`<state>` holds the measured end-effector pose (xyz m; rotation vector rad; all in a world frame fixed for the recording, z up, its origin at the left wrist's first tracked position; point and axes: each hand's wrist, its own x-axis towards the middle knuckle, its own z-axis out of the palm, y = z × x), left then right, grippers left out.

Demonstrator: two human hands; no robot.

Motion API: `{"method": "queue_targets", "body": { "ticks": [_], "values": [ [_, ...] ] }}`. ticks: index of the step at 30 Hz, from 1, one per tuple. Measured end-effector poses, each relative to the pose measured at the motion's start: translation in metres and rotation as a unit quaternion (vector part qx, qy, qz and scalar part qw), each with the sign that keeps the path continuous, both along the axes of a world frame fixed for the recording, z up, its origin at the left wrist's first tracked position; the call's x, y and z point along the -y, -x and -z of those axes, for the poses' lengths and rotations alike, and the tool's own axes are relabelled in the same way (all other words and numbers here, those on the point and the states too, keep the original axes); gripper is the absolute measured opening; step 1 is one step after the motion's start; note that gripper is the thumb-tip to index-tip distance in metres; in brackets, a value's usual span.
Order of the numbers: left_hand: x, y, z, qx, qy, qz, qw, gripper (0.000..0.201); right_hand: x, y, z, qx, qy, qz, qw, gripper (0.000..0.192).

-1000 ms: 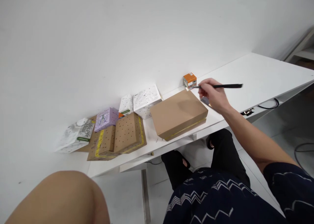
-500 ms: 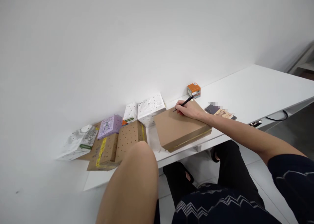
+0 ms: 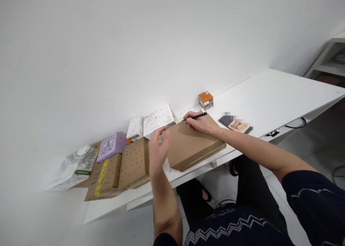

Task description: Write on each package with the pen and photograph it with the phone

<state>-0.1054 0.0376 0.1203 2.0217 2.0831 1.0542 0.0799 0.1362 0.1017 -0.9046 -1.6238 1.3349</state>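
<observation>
My right hand (image 3: 198, 124) is closed round a black pen (image 3: 201, 115). It rests on a plain brown cardboard box (image 3: 192, 145), with the pen's front end near the box's back left edge. Beside the box's left side, my left hand (image 3: 158, 145) is raised, somewhat blurred. Its fingers are bent and spread from the thumb, and nothing shows between them. Just left of that hand lies a brown box with small holes (image 3: 134, 162).
White punctured boxes (image 3: 157, 121) and a purple box (image 3: 111, 145) stand at the left by the wall. A white-and-grey box (image 3: 81, 167) lies farther left. An orange box (image 3: 206, 99) and a phone (image 3: 237, 124) are on the right of the white table (image 3: 275, 98).
My left hand has come into view beside the brown box, where only a bare limb showed before. The pen lies flatter in my right hand. The view has shifted slightly.
</observation>
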Motion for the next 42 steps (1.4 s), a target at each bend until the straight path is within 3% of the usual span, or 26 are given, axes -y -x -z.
{"method": "queue_targets", "body": {
  "ticks": [4, 7, 9, 13, 17, 20, 26, 42],
  "values": [
    [-0.019, -0.019, 0.008, -0.051, 0.078, 0.027, 0.995, 0.029, 0.002, -0.003, -0.008, -0.032, 0.03, 0.031, 0.999, 0.01],
    [-0.017, -0.029, 0.01, -0.114, 0.127, 0.009, 0.985, 0.026, -0.001, -0.005, -0.005, -0.023, 0.04, 0.009, 0.999, 0.003],
    [-0.009, -0.034, 0.011, -0.157, 0.117, -0.002, 0.981, 0.025, -0.005, -0.005, -0.001, 0.011, 0.022, -0.017, 1.0, 0.009],
    [0.007, -0.046, 0.017, -0.187, 0.088, 0.038, 0.978, 0.029, -0.012, 0.002, 0.006, 0.056, -0.021, -0.048, 0.997, 0.009],
    [0.011, -0.055, 0.028, -0.191, 0.063, 0.002, 0.98, 0.032, -0.013, 0.009, 0.008, 0.061, -0.023, -0.037, 0.997, 0.008],
    [0.009, -0.055, 0.032, -0.192, 0.059, 0.007, 0.979, 0.033, -0.01, 0.01, 0.008, 0.07, -0.039, -0.034, 0.996, 0.008],
    [0.009, -0.05, 0.034, -0.183, 0.05, 0.02, 0.982, 0.035, -0.005, 0.009, 0.005, 0.115, -0.079, -0.047, 0.989, 0.01],
    [0.01, -0.052, 0.032, -0.178, 0.067, 0.018, 0.982, 0.035, -0.005, 0.011, -0.005, 0.151, -0.079, -0.057, 0.984, 0.01]
  ]
}}
